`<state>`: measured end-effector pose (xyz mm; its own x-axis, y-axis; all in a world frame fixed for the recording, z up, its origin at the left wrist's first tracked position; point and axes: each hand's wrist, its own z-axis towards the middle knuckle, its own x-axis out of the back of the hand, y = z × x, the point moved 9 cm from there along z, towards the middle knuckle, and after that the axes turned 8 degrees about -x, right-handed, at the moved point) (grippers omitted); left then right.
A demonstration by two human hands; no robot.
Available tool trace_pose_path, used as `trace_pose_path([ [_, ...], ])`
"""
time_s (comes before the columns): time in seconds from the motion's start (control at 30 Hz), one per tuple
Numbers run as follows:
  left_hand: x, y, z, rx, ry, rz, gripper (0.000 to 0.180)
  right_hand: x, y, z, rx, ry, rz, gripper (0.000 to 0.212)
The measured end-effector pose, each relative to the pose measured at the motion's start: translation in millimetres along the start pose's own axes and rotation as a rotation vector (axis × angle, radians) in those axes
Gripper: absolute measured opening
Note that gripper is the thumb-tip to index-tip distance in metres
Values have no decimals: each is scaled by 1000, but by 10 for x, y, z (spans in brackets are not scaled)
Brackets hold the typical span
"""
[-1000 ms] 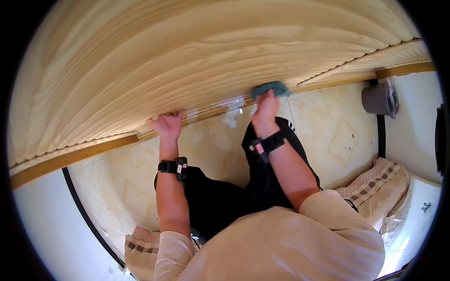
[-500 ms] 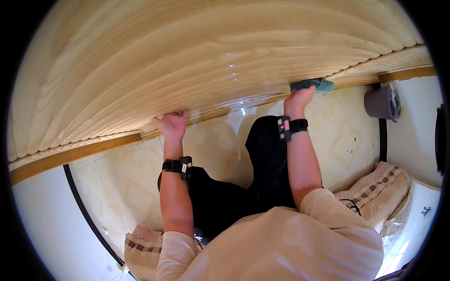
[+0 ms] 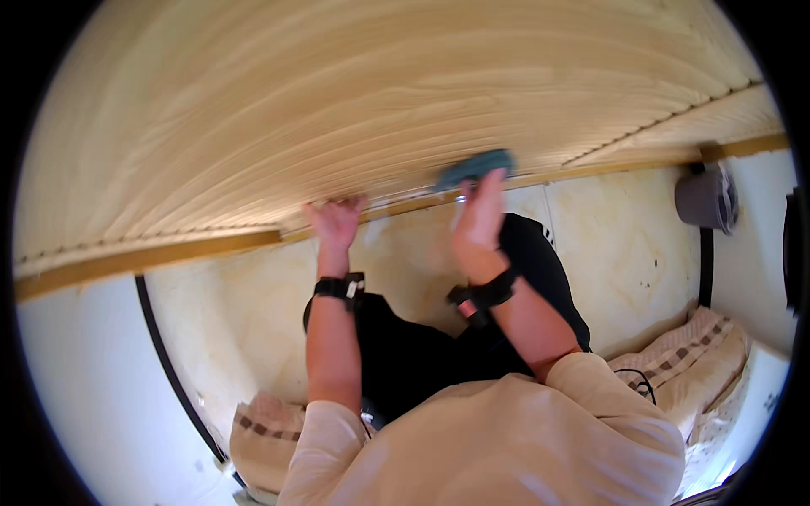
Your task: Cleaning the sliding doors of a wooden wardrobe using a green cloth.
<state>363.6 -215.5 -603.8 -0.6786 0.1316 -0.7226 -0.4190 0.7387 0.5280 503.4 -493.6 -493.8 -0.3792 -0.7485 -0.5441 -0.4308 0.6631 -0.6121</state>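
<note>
A broad wood-grain surface (image 3: 405, 84) with a ribbed look fills the upper view. On it, near its front edge, lies a folded blue-green cloth (image 3: 474, 169). My right hand (image 3: 483, 215) grips this cloth, and motion smears both somewhat. Further left, my left hand (image 3: 336, 223) rests its spread fingertips at the same edge, holding nothing. Dark bands with small devices circle both wrists.
A wooden rail (image 3: 169, 261) runs along the front edge. To the right stands a grey bin (image 3: 707, 201) with a plastic liner. Pale floor tiles (image 3: 612, 228) lie below, and a beige checked cushion (image 3: 696, 346) is beside me at the right.
My right hand has swept the cloth leftward along the surface, its wrist turning. The left hand stays at the edge, showing slightly further right as the whole view shifts.
</note>
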Motion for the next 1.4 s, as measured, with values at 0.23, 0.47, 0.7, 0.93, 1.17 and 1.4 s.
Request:
trace_pose_path([
  [0.23, 687, 776, -498, -237, 416, 539, 58, 801, -1217, 430, -19, -62, -183, 56],
  [0.47, -877, 2782, -1644, -1260, 413, 809, 56, 1039, -1801, 370, -30, -110, -127, 41],
  [0.7, -995, 3688, -1115, -1031, 268, 386, 58, 831, -1930, -23, 8, -156, -36, 42],
  [0.93, -915, 3816, -1212, -930, 262, 289, 35, 1287, -2325, 133, -93, -213, 45, 45],
  [1.17, -681, 3860, -1244, -828, 355, 596, 43, 944, -2277, -484, 39, -279, -92, 46],
  [1.4, -650, 4110, -1286, -1048, 201, 997, 37, 265, -1619, -1042, 51, -381, -111, 44],
])
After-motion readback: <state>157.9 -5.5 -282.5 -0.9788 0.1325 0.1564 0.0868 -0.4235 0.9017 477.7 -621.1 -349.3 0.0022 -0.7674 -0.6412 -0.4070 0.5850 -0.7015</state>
